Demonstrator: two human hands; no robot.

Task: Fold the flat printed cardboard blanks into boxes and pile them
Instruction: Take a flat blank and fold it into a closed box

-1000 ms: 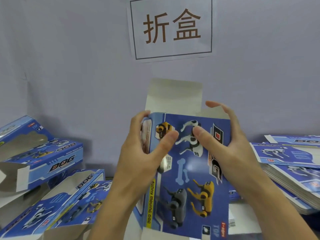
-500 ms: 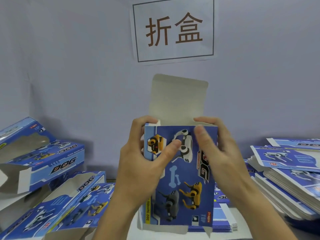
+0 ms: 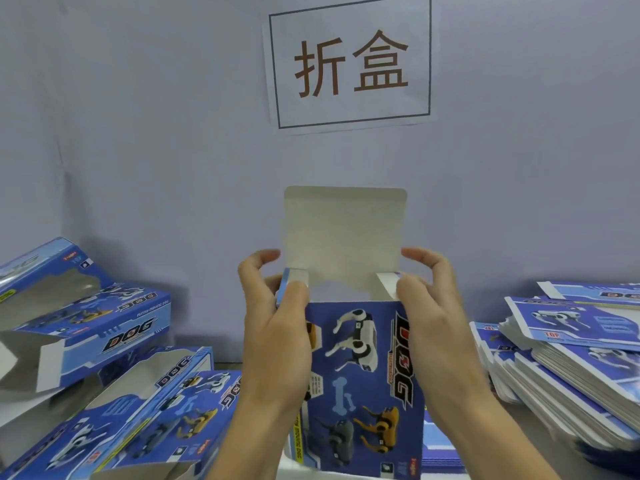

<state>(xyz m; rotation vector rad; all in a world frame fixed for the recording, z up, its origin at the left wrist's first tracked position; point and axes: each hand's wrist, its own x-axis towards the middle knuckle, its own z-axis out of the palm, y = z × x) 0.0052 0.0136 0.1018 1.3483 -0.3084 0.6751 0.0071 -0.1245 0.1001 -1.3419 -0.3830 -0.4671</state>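
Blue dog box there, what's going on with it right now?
A person is folding it into shape. The box is held upright, its tall top flap standing open. The left hand pinches the left side flap and the right hand pinches the right side flap, so the top is not yet closed. Folded boxes are piled on the left; a stack of flat blanks waits on the right.

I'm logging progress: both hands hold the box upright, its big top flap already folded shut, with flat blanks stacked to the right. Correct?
Not quite: in the head view the top flap stands open. Left hand and right hand do hold the box upright; flat blanks lie right.
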